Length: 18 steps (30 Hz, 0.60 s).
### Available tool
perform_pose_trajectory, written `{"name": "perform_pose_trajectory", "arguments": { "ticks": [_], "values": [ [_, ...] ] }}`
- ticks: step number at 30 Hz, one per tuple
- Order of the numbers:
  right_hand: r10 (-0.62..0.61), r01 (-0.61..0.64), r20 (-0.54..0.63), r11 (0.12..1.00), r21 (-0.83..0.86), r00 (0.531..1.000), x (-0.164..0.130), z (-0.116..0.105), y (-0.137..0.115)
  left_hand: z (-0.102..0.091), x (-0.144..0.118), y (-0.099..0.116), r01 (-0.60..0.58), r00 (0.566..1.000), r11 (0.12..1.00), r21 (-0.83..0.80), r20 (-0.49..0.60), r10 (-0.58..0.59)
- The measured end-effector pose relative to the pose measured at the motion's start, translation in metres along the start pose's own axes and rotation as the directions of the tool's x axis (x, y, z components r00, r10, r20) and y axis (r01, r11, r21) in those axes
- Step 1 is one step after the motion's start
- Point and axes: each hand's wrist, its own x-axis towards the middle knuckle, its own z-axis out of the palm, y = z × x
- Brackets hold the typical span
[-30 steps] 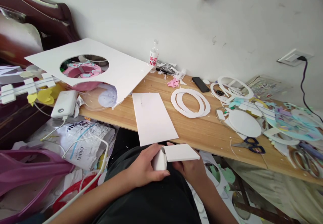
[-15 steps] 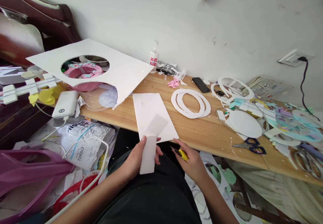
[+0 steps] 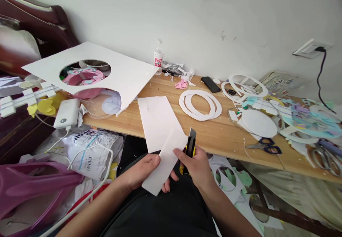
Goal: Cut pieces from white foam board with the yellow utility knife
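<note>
A white foam strip (image 3: pixel 165 162) is pinched at its lower half by the left hand (image 3: pixel 144 169), tilted up toward one o'clock so its top end is offered to the blade. A yellow-and-black knife (image 3: pixel 190 147) is gripped upright in the right hand (image 3: pixel 195 165), its thumb pressed on the strip's edge, likely for steadying. Just beyond, at twelve o'clock, a white sheet (image 3: pixel 157 121) overhangs the table (image 3: pixel 213 137). Scissors (image 3: pixel 263 145) are left at two o'clock.

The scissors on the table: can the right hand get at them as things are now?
Probably not at once. The right hand is shut on a knife and touches the foam strip. The scissors lie uncovered on the table, so the way looks free.
</note>
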Motion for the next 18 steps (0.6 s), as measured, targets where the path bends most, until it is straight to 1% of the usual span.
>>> {"name": "perform_pose_trajectory", "arguments": {
  "ticks": [3,5,6,7,9,10,11,12,14,16,18],
  "values": [
    [-0.018,0.017,-0.045,0.999,-0.029,0.999,0.0,0.002,-0.004,0.003,-0.002,0.001,-0.028,0.999,0.999,0.04,-0.037,0.029],
    [-0.04,0.038,-0.085,0.999,-0.028,0.996,0.002,0.002,-0.005,0.006,-0.002,-0.001,-0.029,0.997,0.999,0.016,-0.073,0.03],
    [-0.048,0.046,-0.107,0.999,-0.023,0.993,0.006,0.001,-0.005,0.008,-0.002,-0.003,-0.028,0.997,1.0,-0.01,-0.067,0.028],
    [-0.059,0.057,-0.14,0.998,-0.016,0.988,0.011,-0.001,-0.005,0.009,-0.002,-0.005,-0.022,0.999,0.999,-0.04,-0.036,0.021],
    [-0.099,0.097,-0.249,0.995,-0.018,0.963,0.026,-0.009,-0.006,0.01,-0.003,-0.009,-0.009,0.999,0.995,-0.096,0.037,0.013],
    [-0.127,0.123,-0.306,0.992,-0.031,0.944,0.037,-0.014,-0.008,0.009,-0.004,-0.01,-0.014,0.999,0.993,-0.119,0.047,0.019],
    [-0.162,0.153,-0.35,0.987,-0.054,0.923,0.049,-0.019,-0.011,0.007,-0.005,-0.011,-0.035,0.999,0.989,-0.143,0.025,0.039],
    [-0.192,0.174,-0.355,0.981,-0.081,0.915,0.063,-0.023,-0.014,0.004,-0.006,-0.01,-0.073,0.997,0.984,-0.165,-0.026,0.07],
    [-0.243,0.208,-0.286,0.967,-0.147,0.927,0.096,-0.023,-0.024,-0.002,-0.007,-0.007,-0.166,0.977,0.967,-0.191,-0.165,0.136],
    [-0.297,0.257,-0.182,0.942,-0.216,0.937,0.136,-0.013,-0.037,-0.008,-0.008,-0.001,-0.233,0.945,0.952,-0.199,-0.277,0.173],
    [-0.377,0.333,-0.124,0.901,-0.278,0.918,0.176,0.006,-0.054,-0.013,-0.008,0.005,-0.286,0.911,0.938,-0.197,-0.359,0.203]
  ]
}}
